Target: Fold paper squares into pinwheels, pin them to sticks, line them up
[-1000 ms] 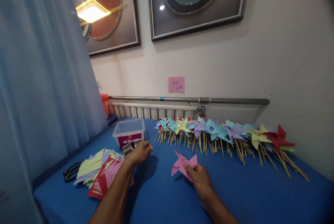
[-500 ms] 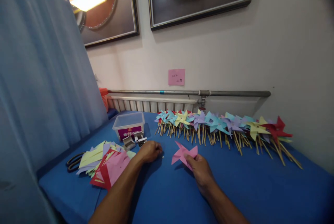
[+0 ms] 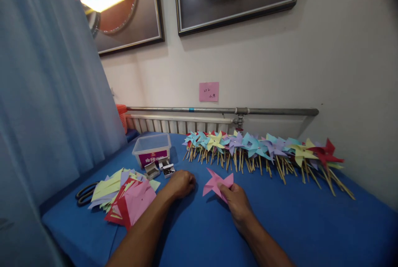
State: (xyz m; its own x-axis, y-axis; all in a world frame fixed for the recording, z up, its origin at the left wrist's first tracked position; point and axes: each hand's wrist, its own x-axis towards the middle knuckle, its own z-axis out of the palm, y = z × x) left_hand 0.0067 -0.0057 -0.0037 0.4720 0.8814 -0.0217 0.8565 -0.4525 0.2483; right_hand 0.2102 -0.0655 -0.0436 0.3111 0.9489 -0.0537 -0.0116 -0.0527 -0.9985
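While the right hand [image 3: 234, 200] pinches the pink pinwheel [image 3: 215, 183] in front of the pinwheel row [image 3: 261, 151], the left hand [image 3: 183, 184], curled closed just left of it, should bring its contents, which I cannot see, squarely to the centre.

The pink paper pinwheel head [image 3: 214, 183] is a folded square of pink paper with pointed vanes spreading out like a star. It has no stick. It sits slightly raised over the blue table [image 3: 311, 225], near the middle of it, well short of the far edge, tilted with its vanes pointing left and up. Its lower right part is pinched, the rest hangs free.
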